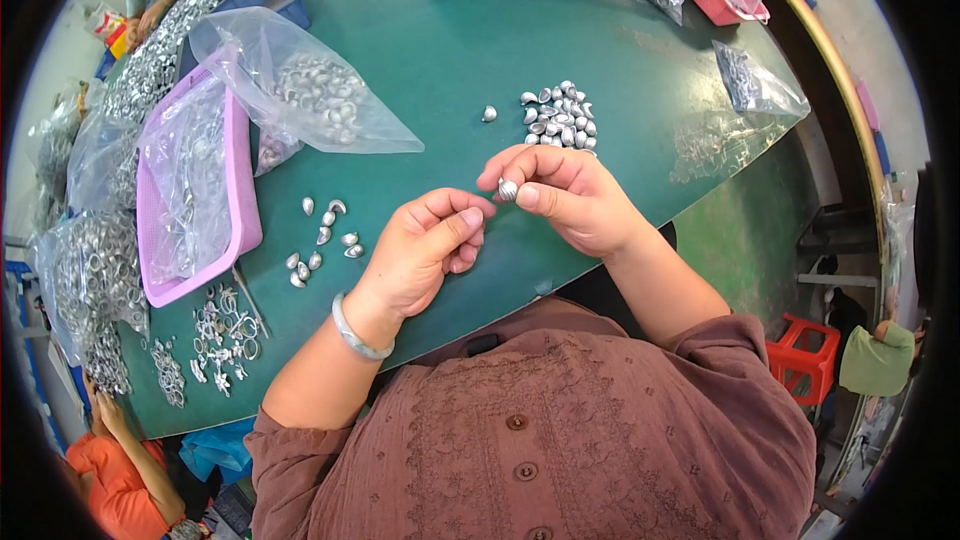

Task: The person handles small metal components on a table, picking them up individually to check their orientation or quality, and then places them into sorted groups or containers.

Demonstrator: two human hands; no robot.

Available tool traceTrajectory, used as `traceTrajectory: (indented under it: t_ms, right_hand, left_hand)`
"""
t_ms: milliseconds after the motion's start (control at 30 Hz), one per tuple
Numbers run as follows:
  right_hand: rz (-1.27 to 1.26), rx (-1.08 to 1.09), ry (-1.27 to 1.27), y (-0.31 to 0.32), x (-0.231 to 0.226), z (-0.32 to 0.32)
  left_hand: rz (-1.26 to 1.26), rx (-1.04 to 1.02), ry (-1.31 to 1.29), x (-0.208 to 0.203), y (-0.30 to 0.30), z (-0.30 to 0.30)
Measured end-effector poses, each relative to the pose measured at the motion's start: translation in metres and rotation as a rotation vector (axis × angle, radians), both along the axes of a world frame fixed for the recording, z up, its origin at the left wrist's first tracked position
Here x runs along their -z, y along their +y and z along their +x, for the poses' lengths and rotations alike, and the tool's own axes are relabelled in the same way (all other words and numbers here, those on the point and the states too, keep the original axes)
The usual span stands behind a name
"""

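Pinching a ribbed silver shell-shaped piece [508,191] b/w thumb and forefinger, the R hand [565,195] is clamping it over the green tabletop [430,50], approx. mid-view, and from my end I'm reading that as a fingertip grip. The L hand [425,245] is curling close beside it, thumb lying along the forefinger; I can't tell whether anything is sitting in there, or whether its fingertip is touching the piece. For doing this well, I'm favoring light pressure near the edges, b/c a smooth curved face is prob. slipping easily under a hard squeeze; the L fingertips are best steadying the opposite side w/o blocking my view of the ribs. I'm also wanting both wrists clear of loose stuff: a tight cluster of silver pieces [560,118] is lying just beyond the R hand, w/ a lone silver piece [489,114] sitting apart to its left, and a scattered group [315,260] is lying left of the L hand. IMO a careless sleeve is risking mixing those groups.
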State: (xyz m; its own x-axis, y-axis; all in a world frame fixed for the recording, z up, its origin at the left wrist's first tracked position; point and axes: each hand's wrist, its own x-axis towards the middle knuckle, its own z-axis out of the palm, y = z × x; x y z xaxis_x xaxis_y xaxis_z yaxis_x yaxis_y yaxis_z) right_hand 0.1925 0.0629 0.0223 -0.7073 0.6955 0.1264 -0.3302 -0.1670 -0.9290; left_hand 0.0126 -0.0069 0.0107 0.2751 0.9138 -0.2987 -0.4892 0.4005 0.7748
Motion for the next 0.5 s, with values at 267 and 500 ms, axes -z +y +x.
traceTrajectory:
  t_ms: [267,500]
  right_hand:
    - [-0.245,-0.096,0.097,0.000,0.011,-0.002]
    - [-0.327,-0.114,0.131,-0.002,0.013,-0.004]
  left_hand:
    - [0.006,-0.009,-0.017,-0.004,-0.001,0.001]
    - [0.003,-0.059,0.007,-0.003,-0.002,0.001]
